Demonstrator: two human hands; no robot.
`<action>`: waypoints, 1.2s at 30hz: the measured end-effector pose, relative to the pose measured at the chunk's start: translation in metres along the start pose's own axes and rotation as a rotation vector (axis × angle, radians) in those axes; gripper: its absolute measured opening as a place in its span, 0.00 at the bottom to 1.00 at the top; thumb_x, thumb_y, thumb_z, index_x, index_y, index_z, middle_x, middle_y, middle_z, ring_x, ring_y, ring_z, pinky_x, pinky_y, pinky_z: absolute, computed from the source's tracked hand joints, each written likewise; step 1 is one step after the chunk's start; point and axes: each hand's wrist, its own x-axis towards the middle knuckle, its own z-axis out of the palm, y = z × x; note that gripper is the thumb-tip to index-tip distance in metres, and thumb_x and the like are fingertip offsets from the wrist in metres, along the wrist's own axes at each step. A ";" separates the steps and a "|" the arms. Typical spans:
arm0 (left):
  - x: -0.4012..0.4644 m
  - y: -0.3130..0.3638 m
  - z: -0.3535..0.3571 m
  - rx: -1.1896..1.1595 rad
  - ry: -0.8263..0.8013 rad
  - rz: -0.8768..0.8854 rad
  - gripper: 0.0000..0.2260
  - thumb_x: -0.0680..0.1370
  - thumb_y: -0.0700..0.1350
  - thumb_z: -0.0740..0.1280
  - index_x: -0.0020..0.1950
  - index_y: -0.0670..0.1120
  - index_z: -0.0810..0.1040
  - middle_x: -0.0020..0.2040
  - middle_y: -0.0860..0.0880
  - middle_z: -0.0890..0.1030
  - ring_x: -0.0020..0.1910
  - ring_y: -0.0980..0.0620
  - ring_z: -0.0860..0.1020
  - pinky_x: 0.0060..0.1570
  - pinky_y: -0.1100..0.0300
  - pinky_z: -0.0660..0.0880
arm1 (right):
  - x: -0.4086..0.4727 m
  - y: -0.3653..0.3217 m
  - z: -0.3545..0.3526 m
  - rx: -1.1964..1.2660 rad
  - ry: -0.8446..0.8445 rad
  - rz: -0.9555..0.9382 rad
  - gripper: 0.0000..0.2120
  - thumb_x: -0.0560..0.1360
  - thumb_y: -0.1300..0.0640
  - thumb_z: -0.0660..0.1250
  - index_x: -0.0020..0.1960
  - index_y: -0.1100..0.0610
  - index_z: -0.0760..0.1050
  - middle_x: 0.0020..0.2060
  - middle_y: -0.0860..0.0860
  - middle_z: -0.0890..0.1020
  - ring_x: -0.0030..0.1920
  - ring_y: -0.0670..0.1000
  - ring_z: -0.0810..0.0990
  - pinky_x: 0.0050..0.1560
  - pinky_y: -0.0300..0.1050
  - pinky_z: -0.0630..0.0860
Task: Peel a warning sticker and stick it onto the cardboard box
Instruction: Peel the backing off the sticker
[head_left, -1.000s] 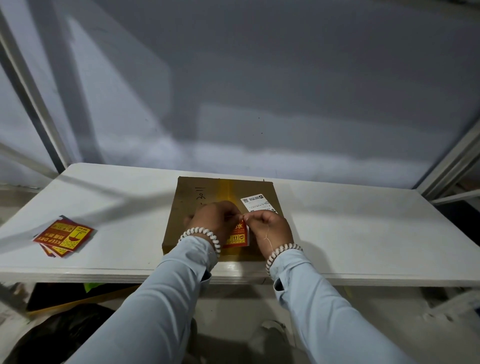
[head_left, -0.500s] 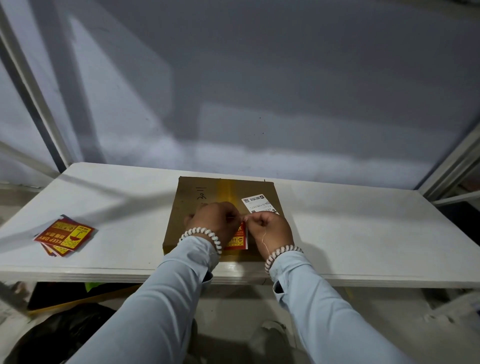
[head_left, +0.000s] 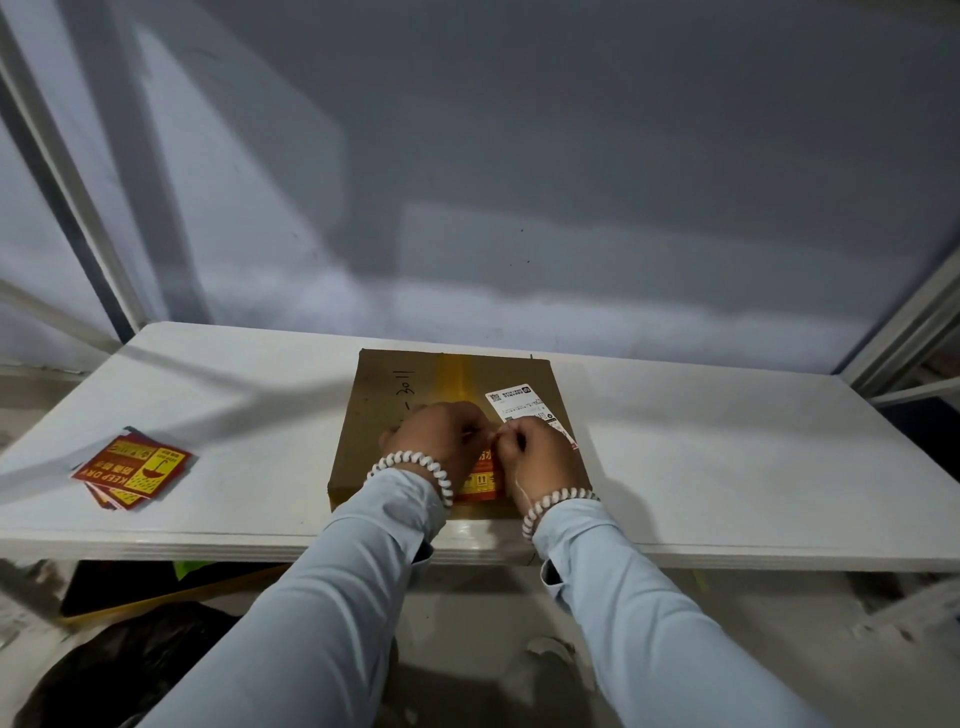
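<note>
Your flat brown cardboard box (head_left: 405, 415) sits mid-table. Both hands, left (head_left: 441, 441) and right (head_left: 540, 457), pinch the red-and-yellow warning sticker (head_left: 480, 480) over it; peeling looks unfinished, sticking remains. Spare red stickers (head_left: 132, 470) lie well left.

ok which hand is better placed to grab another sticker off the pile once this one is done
Left, probably. The sticker pile lies at the table's left side, on the left hand's side of the cardboard box; the right hand would have to cross over.

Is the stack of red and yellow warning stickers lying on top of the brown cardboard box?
No, the sticker stack lies on the white table, left of the box.
</note>
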 end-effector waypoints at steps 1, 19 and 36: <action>0.000 0.000 -0.002 -0.007 -0.007 -0.004 0.06 0.76 0.56 0.62 0.39 0.60 0.74 0.44 0.55 0.80 0.52 0.47 0.78 0.58 0.43 0.74 | -0.001 0.001 0.000 0.055 -0.007 0.008 0.12 0.80 0.55 0.58 0.52 0.59 0.77 0.51 0.55 0.81 0.45 0.50 0.73 0.47 0.38 0.65; -0.010 0.009 -0.008 0.101 0.026 0.007 0.07 0.78 0.53 0.62 0.47 0.58 0.79 0.52 0.56 0.81 0.62 0.48 0.70 0.62 0.43 0.67 | 0.001 0.005 0.002 -0.042 0.048 -0.040 0.17 0.70 0.55 0.69 0.26 0.48 0.68 0.26 0.43 0.74 0.33 0.50 0.75 0.40 0.39 0.71; -0.012 0.008 -0.015 0.055 0.013 -0.012 0.06 0.78 0.55 0.61 0.46 0.59 0.77 0.55 0.53 0.80 0.66 0.44 0.66 0.64 0.40 0.65 | 0.006 0.016 0.008 0.143 -0.038 0.022 0.13 0.78 0.52 0.61 0.50 0.59 0.80 0.49 0.54 0.83 0.49 0.52 0.79 0.49 0.40 0.72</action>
